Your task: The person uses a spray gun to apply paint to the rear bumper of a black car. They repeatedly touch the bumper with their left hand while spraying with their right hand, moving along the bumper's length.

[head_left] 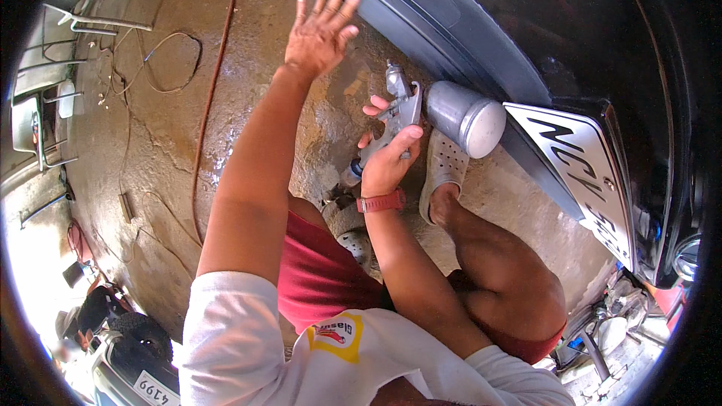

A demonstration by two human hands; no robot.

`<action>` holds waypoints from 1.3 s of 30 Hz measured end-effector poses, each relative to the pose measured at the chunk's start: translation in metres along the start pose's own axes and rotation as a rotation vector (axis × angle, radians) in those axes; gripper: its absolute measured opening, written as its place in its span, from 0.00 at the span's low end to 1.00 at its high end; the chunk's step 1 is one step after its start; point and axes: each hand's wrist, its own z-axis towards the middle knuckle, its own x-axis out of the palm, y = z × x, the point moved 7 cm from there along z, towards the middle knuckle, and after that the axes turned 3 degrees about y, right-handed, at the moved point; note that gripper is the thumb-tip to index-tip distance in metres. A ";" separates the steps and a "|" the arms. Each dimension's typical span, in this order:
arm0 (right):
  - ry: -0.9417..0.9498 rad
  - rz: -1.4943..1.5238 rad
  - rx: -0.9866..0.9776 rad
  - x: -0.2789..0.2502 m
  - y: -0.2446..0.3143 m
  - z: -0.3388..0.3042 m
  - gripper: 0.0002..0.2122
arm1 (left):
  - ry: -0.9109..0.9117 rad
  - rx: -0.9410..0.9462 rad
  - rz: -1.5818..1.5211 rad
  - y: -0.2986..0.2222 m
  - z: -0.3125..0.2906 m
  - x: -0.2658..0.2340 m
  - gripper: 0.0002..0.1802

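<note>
My left hand (322, 36) reaches out beside the dark car bumper (459, 19), fingers spread and holding nothing. Its fingertips lie close to the bumper's edge; whether they touch it I cannot tell. My right hand (387, 162), with a red watch (381, 201) on the wrist, is wrapped round the handle of a metal spray gun (406, 110). A grey cylindrical paint cup (451, 109) with a pale round end sits on the gun's right, in front of the bumper. Below the hand, the gun's hose end is partly hidden.
A white licence plate (575, 173) is fixed to the car on the right. A reddish hose (218, 68) runs along the wet concrete floor (165, 135), with a thin looped cable (197, 60) further left. My clog (449, 162) stands below the cup. Another vehicle (124, 365) is at lower left.
</note>
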 end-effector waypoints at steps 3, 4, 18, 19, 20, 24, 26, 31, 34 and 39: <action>0.011 -0.003 0.007 0.001 0.001 -0.003 0.45 | 0.113 -0.475 -0.233 0.056 0.009 0.006 0.42; 0.015 -0.007 0.009 0.001 0.001 -0.004 0.45 | 0.193 -0.661 -0.343 0.071 0.007 0.012 0.43; 0.067 -0.012 0.003 0.006 -0.003 -0.007 0.45 | 0.086 -0.834 -0.703 0.018 -0.007 0.036 0.46; 0.074 -0.020 0.009 0.004 -0.005 -0.008 0.45 | -0.018 -0.777 -0.663 0.024 0.004 0.022 0.46; 0.069 -0.022 0.022 0.003 -0.007 -0.009 0.45 | -0.123 -0.719 -0.621 0.029 0.014 0.008 0.46; 0.057 -0.018 0.048 0.001 -0.011 -0.009 0.46 | -0.029 -0.522 -0.652 0.028 0.042 -0.005 0.49; 0.062 -0.017 0.051 0.003 -0.010 -0.008 0.46 | 0.173 -0.559 -0.684 0.025 0.032 0.010 0.47; 0.130 -0.014 0.030 0.015 -0.002 -0.009 0.46 | 0.331 -0.778 -0.872 0.041 0.005 0.032 0.52; 0.170 0.001 0.005 0.015 0.003 -0.011 0.46 | 0.281 -0.866 -1.219 0.030 0.009 0.039 0.63; 0.177 0.028 0.064 0.012 -0.002 -0.021 0.48 | 0.411 -0.815 -1.306 -0.028 0.007 0.044 0.80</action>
